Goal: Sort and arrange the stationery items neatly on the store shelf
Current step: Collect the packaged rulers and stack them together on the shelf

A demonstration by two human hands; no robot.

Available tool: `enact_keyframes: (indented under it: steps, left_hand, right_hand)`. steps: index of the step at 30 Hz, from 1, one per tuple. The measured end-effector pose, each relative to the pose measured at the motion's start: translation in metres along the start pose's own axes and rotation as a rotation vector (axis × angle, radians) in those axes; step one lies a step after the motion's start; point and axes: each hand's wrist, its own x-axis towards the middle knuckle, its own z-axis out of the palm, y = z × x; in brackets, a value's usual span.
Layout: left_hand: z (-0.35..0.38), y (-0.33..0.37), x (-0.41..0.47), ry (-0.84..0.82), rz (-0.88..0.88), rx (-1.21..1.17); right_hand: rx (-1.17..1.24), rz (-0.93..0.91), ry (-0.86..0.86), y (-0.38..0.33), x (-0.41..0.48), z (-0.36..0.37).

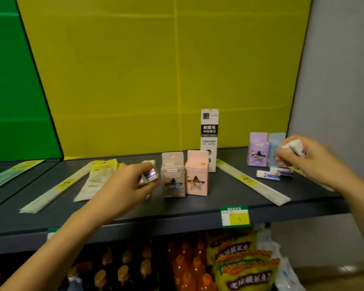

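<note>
Pinching a small labelled box (149,176) in your left hand (124,185), you held it just at nine o'clock of the beige star carton (173,175) on the grey shelf (177,208). Your right hand (309,162) gripped a white box (292,146) at three o'clock, above two small white packs (268,176).

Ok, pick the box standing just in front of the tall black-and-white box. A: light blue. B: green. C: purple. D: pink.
D: the pink box covers the lower left of the tall black-and-white box and is nearer the shelf's front edge; the purple box stands apart to the right.
</note>
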Motion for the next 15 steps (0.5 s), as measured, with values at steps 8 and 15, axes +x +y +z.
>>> enact_keyframes:
  steps: [8,15]
  left_hand:
    - [0.063,0.084,0.046,0.046,0.013,-0.087]
    - [0.119,0.141,0.091,-0.062,0.052,-0.03]
  right_hand:
    - [-0.248,-0.097,-0.145,0.056,0.029,-0.036]
    - [-0.553,-0.119,-0.326,0.092,0.058,-0.021]
